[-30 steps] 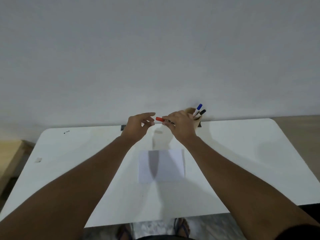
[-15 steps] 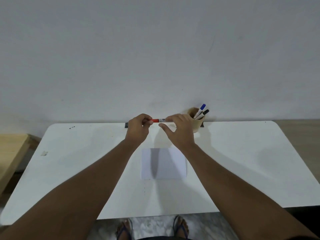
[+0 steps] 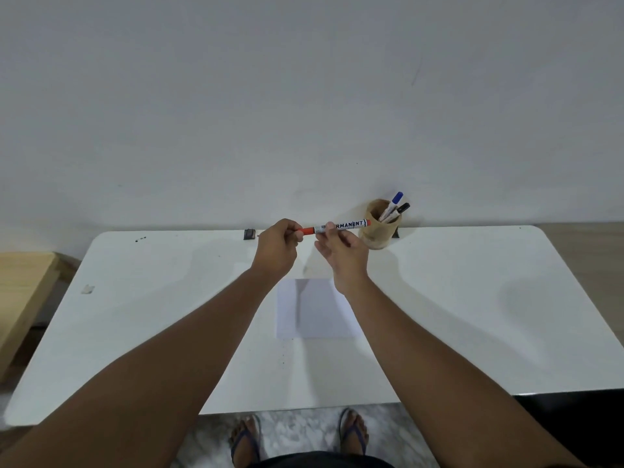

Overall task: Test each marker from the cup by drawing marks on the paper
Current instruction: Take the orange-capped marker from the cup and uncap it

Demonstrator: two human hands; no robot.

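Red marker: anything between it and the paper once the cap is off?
Nothing visible. The red marker is held level above the table's far edge, left hand on its red cap end, right hand on the barrel. The paper lies flat, below and nearer, with only shadow on it. The cup stands off to the right.

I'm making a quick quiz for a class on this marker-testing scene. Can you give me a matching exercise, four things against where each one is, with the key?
Things:
1. red marker
2. blue-capped marker
3. paper
4. cup

Places:
A. flat on the table, between the forearms
B. held level between the left hand and right hand
C. at the table's far edge, by the wall
D. standing in the cup

Pairs: 1-B, 2-D, 3-A, 4-C
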